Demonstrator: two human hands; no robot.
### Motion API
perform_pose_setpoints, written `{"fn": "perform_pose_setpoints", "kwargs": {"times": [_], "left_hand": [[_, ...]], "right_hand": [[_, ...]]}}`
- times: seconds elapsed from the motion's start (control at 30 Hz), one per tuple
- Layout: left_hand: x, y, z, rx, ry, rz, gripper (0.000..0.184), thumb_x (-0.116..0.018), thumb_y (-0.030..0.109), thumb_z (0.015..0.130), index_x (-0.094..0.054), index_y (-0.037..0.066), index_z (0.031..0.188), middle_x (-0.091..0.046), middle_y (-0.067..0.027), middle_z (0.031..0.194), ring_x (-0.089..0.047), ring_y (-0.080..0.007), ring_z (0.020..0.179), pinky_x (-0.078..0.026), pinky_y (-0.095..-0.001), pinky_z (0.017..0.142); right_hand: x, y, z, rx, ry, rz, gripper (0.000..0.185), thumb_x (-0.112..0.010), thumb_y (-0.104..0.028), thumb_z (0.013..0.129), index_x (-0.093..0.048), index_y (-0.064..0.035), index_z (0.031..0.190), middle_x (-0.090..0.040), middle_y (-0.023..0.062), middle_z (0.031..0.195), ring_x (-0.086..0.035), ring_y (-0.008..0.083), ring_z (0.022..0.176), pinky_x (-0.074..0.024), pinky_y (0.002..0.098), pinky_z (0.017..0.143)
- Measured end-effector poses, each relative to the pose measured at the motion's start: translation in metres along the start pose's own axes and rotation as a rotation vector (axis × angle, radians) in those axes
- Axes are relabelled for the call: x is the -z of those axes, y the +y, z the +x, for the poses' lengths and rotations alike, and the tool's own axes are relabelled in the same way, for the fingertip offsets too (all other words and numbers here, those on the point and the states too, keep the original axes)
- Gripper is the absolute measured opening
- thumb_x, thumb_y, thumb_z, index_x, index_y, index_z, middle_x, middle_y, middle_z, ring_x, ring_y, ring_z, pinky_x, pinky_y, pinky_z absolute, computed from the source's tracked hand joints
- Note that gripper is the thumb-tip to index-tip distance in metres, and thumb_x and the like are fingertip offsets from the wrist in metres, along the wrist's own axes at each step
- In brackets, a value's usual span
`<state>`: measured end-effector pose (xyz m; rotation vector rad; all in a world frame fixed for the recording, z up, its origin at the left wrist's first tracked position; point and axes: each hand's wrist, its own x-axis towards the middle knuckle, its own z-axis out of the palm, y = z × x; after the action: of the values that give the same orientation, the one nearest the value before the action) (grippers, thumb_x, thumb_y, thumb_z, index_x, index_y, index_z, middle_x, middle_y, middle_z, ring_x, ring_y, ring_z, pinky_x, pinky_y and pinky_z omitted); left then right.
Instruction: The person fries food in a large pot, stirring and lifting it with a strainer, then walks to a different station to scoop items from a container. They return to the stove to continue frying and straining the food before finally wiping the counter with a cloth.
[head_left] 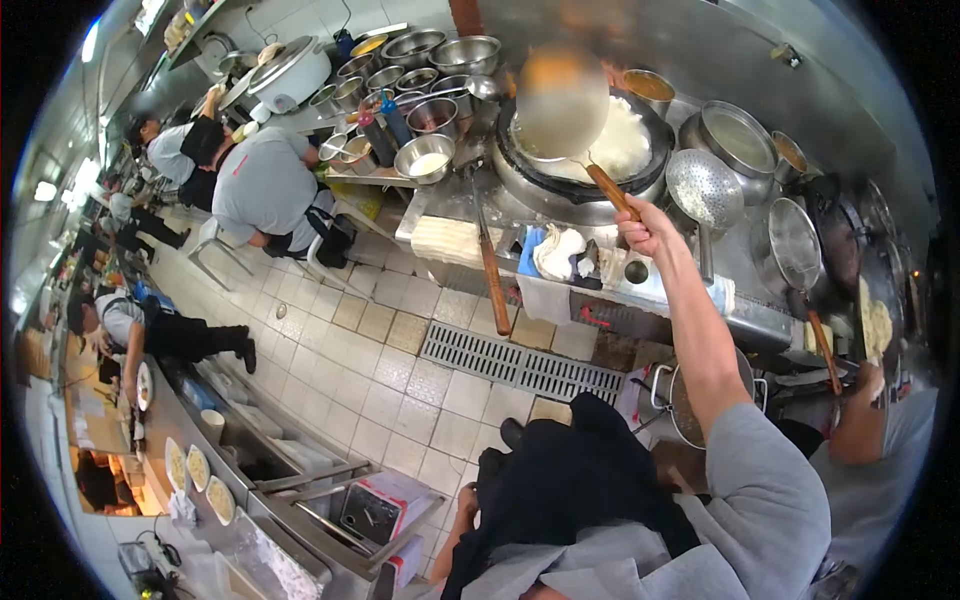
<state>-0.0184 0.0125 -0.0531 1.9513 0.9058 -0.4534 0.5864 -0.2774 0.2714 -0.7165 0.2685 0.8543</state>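
My right hand [645,230] is closed round the wooden handle of a cooking utensil [607,188], its arm stretched forward. The utensil's metal shaft reaches into white food [622,142] in a large wok [660,150] on the range. A blurred pale patch covers part of the wok and hides the utensil's head, so its kind does not show. My left hand [467,502] hangs low beside the dark apron [570,480]. Its fingers are too small and partly hidden to read.
A wooden-handled tool [492,275] juts over the range edge, left of the wok. A perforated strainer [704,188] and pots stand right. Metal bowls [425,158] and squeeze bottles [395,120] crowd the left. Co-workers [265,180] are at left; another person's arm [860,420] is close at right.
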Motion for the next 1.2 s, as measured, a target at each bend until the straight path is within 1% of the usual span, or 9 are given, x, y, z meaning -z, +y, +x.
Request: {"fn": "perform_pose_setpoints", "kwargs": {"times": [0.13, 0.27, 0.33, 0.43, 0.53, 0.57, 0.7, 0.77, 1.2], "left_hand": [[0.022, 0.041, -0.01, 0.092, -0.073, 0.047, 0.025, -0.062, 0.014, 0.072, -0.063, 0.001, 0.094, -0.064, -0.0155, 0.07, -0.062, -0.0212, 0.058, -0.048, -0.0303, 0.051], [0.026, 0.028, 0.006, 0.017, -0.086, 0.128, 0.027, -0.065, 0.014, 0.07, -0.064, 0.002, 0.094, -0.064, -0.0134, 0.069, -0.061, -0.0194, 0.056, -0.047, -0.0295, 0.051], [0.03, 0.045, 0.008, 0.034, -0.108, 0.051, 0.028, -0.065, 0.015, 0.069, -0.065, 0.002, 0.094, -0.064, -0.0142, 0.07, -0.061, -0.02, 0.058, -0.047, -0.0298, 0.053], [0.024, 0.04, 0.021, 0.048, -0.095, 0.011, 0.027, -0.064, 0.014, 0.069, -0.065, 0.002, 0.093, -0.064, -0.0143, 0.071, -0.062, -0.0208, 0.062, -0.047, -0.0306, 0.057], [0.007, -0.001, 0.051, -0.003, -0.097, 0.005, 0.026, -0.063, 0.011, 0.069, -0.065, 0.002, 0.093, -0.064, -0.0145, 0.071, -0.062, -0.0208, 0.065, -0.048, -0.0313, 0.06], [0.004, -0.007, 0.058, -0.03, -0.1, -0.005, 0.026, -0.062, 0.009, 0.068, -0.065, 0.003, 0.093, -0.064, -0.0147, 0.071, -0.062, -0.0207, 0.066, -0.048, -0.0314, 0.061], [0.014, 0.035, 0.058, -0.146, -0.104, 0.101, 0.028, -0.059, 0.007, 0.067, -0.064, 0.003, 0.094, -0.064, -0.0167, 0.07, -0.063, -0.0212, 0.063, -0.049, -0.0315, 0.059], [0.036, 0.117, 0.025, 0.008, -0.145, 0.05, 0.029, -0.057, 0.006, 0.067, -0.063, 0.002, 0.096, -0.064, -0.0181, 0.071, -0.063, -0.0215, 0.06, -0.05, -0.0311, 0.055], [0.013, 0.038, 0.068, 0.023, -0.138, 0.081, 0.025, -0.059, 0.009, 0.071, -0.063, 0.001, 0.094, -0.064, -0.0146, 0.069, -0.062, -0.02, 0.057, -0.05, -0.0313, 0.051]], "right_hand": [[0.014, 0.005, -0.018, -0.037, -0.078, 0.14, 0.018, -0.037, -0.03, 0.094, -0.036, -0.012, 0.096, -0.039, -0.0003, 0.061, -0.025, 0.0021, 0.035, -0.0169, 0.0151, 0.024], [0.038, 0.015, -0.055, -0.08, -0.133, 0.16, 0.037, -0.042, -0.041, 0.091, -0.037, -0.0135, 0.067, -0.028, -0.0056, 0.047, -0.019, 0.0015, 0.032, -0.0151, 0.0158, 0.024], [0.05, 0.028, -0.091, 0.048, -0.153, 0.075, 0.035, -0.043, -0.04, 0.091, -0.041, -0.0106, 0.073, -0.029, -0.0062, 0.048, -0.02, 0.0019, 0.033, -0.0148, 0.0163, 0.025], [0.02, 0.045, -0.162, 0.566, 0.378, -0.124, 0.022, -0.052, -0.025, 0.088, -0.049, -0.0076, 0.101, -0.036, -0.005, 0.052, -0.026, 0.0026, 0.035, -0.0171, 0.0171, 0.028], [0.043, 0.052, -0.19, 0.848, 0.704, -0.483, 0.046, -0.054, -0.008, 0.083, -0.041, -0.0069, 0.127, -0.045, -0.0043, 0.058, -0.03, 0.0016, 0.039, -0.0204, 0.0171, 0.031], [0.075, 0.046, -0.186, 0.873, 0.803, -0.694, 0.055, -0.053, -0.003, 0.081, -0.035, -0.0049, 0.133, -0.058, 0.003, 0.077, -0.05, 0.0071, 0.056, -0.0407, 0.0197, 0.048], [0.102, 0.037, -0.188, 1.093, 0.857, -0.98, 0.051, -0.054, -0.001, 0.079, -0.04, 0.0016, 0.128, -0.05, 0.0136, 0.124, -0.046, 0.0188, 0.115, -0.0329, 0.0265, 0.095], [0.084, 0.034, -0.18, 1.141, 0.897, -1.018, 0.05, -0.054, -0.003, 0.08, -0.04, 0.0016, 0.128, -0.051, 0.0143, 0.124, -0.047, 0.0186, 0.114, -0.0345, 0.0264, 0.093], [-0.021, -0.074, -0.027, 0.805, 0.912, -1.815, 0.045, -0.051, -0.021, 0.083, -0.043, -0.0179, 0.127, -0.062, 0.0209, 0.09, -0.058, 0.0383, 0.085, -0.0459, 0.0443, 0.075]]}}
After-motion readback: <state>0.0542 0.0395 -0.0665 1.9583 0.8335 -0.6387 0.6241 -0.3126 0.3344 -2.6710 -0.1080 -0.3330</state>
